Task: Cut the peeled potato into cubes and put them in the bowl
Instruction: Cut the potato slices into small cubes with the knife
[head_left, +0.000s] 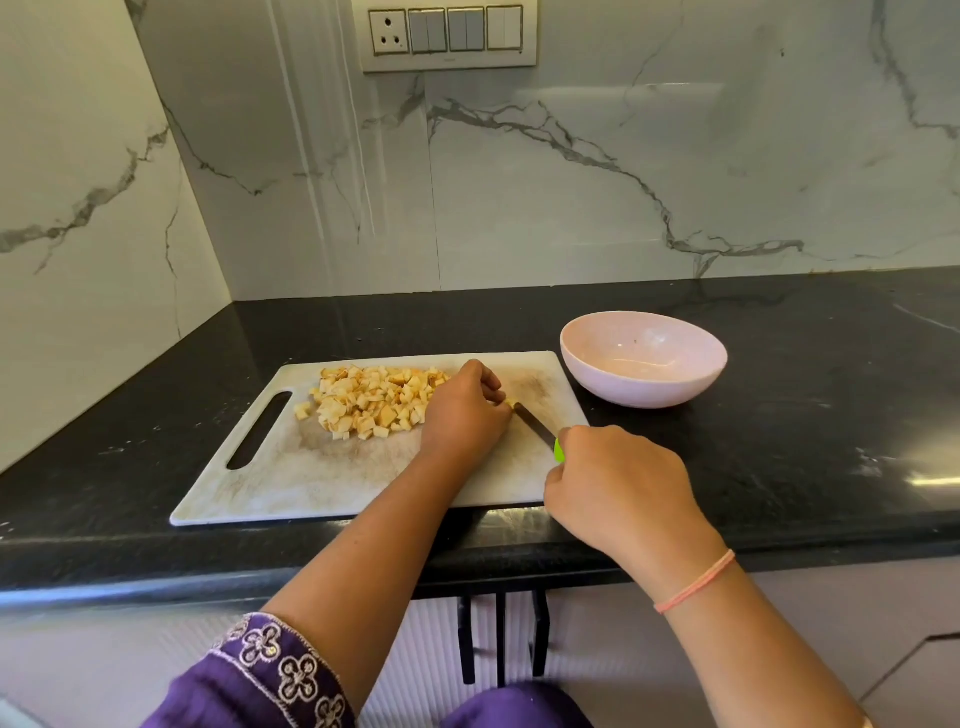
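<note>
Now right hand (623, 493) grips one knife (535, 428), left hand (465, 415) pinches one potato piece (511, 402).

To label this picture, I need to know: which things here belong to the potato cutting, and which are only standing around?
Belong to the job: potato cubes, potato piece held by the left hand, knife in the right hand, cutting board, bowl.
Only there: switch panel on the wall, pink bracelet.

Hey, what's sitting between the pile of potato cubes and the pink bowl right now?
Head view: the left hand holding a small potato piece, with the knife blade against it, then bare cutting board up to the bowl.
</note>
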